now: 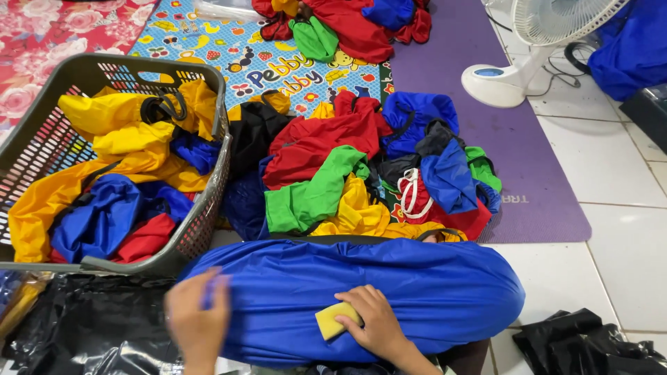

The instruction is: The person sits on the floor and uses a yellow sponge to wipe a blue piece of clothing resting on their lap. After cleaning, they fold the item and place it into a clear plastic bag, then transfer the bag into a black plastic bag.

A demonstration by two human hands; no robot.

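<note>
Blue shiny cloth (417,292) lay spread out in front of the person. Their right hand (375,323) pressed a yellow sponge (335,321) on it. Their left hand (198,323) was blurry, pinching the cloth's edge beside a grey basket (208,208).

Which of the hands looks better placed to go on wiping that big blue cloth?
The right hand, probably: it presses the yellow sponge flat on the blue cloth. The left hand only grips the cloth's edge, blurred.

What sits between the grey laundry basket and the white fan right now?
In the head view, a heap of red, green, yellow, blue and black fabric pieces fills the stretch between the grey basket and the white fan, partly on the purple mat.
</note>
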